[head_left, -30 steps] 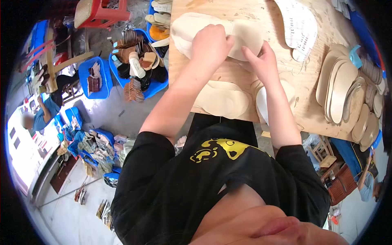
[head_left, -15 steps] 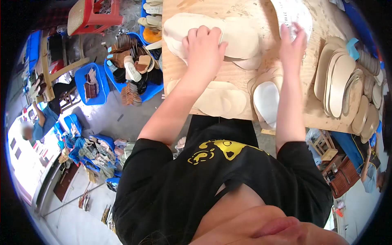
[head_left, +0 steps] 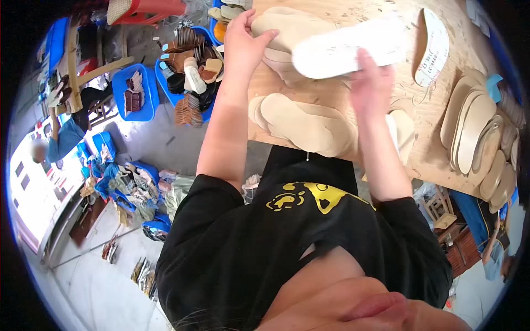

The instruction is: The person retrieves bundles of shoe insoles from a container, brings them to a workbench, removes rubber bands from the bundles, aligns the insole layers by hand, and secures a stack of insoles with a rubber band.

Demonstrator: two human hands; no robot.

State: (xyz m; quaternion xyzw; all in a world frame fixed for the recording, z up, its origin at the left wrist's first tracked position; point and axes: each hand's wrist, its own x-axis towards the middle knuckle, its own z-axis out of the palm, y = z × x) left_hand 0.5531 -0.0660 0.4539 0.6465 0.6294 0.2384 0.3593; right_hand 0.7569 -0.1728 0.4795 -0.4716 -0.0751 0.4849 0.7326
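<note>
My left hand [head_left: 247, 43] is at the left end of a stack of beige insoles [head_left: 287, 30], its thumb and fingers apart and touching the edge. My right hand [head_left: 374, 85], blurred by motion, is closed on the near edge of a white sole-shaped piece [head_left: 345, 48]. That piece is held over the stack and hides part of it. Nearer my body, more overlapping beige insoles [head_left: 298, 121] lie on the wooden table [head_left: 428, 124]. Beside my right forearm are further insoles [head_left: 406, 132], partly hidden.
A white piece with handwriting [head_left: 433, 49] and a string lies at the upper right. Beige insole piles [head_left: 469, 124] stand along the right edge. To the left are blue bins [head_left: 138, 107], a red stool [head_left: 146, 8] and a person [head_left: 66, 135]. Another person [head_left: 493, 259] is at far right.
My right hand has moved back left from the written white pieces with one held over the stack. My left hand has shifted from the stack's top to its left end. The view has shifted slightly.
</note>
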